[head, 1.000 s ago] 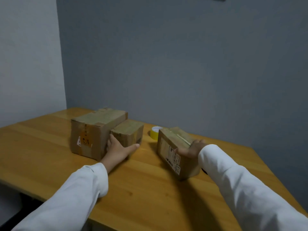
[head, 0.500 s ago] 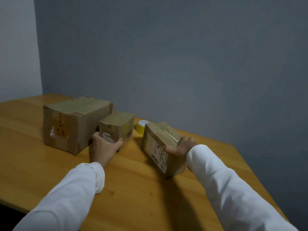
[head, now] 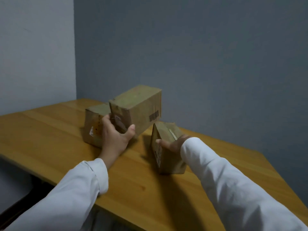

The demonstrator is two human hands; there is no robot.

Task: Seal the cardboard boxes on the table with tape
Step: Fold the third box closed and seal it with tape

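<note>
Left hand (head: 116, 139) holds small brown cardboard box (head: 138, 107) aloft at 11 o'clock; right hand (head: 173, 145) grips tilted brown box (head: 166, 147). Set both flat on desk (head: 50, 130) before taping.

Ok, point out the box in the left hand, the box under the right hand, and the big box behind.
lifted box (head: 141, 107): head view, its right side face.
right box (head: 168, 161): head view, near side face.
big box (head: 92, 124): head view, front face.

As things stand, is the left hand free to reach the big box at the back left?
Probably not: the left hand grips the lifted box, which hangs in front of the big box. It would have to set that down first.
</note>
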